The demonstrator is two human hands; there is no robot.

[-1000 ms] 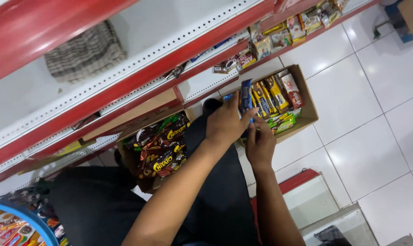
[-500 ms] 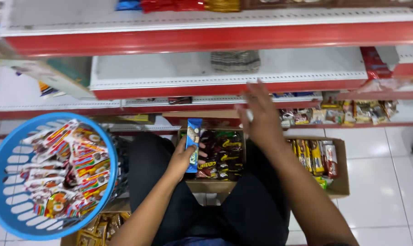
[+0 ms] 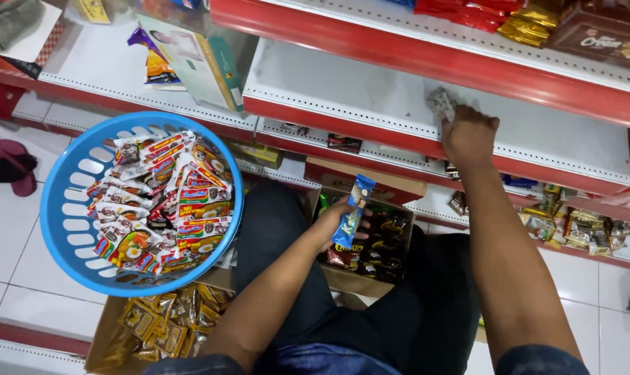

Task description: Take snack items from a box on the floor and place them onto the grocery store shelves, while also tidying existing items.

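Observation:
My left hand point(image 3: 333, 221) holds a blue snack packet point(image 3: 352, 210) upright above an open cardboard box of dark snack packets point(image 3: 372, 244) between my knees. My right hand point(image 3: 470, 134) is stretched out to the bare white shelf point(image 3: 370, 90) with the red front edge, and it presses a grey checked cloth point(image 3: 440, 103) against the shelf surface. The cloth is bunched under my fingers, and most of it is hidden by the hand.
A round blue basket point(image 3: 68, 229) full of colourful snack packets sits at my left. Below it stands a box of gold packets point(image 3: 163, 321). Boxed goods point(image 3: 190, 59) stand on the left shelf. More packets line the low shelf point(image 3: 582, 229) at right. The floor is white tile.
The view has swung from the floor and lower boxes up to the shelf. My right hand has gone from the box up onto the shelf with the cloth. My left hand has taken up the blue packet.

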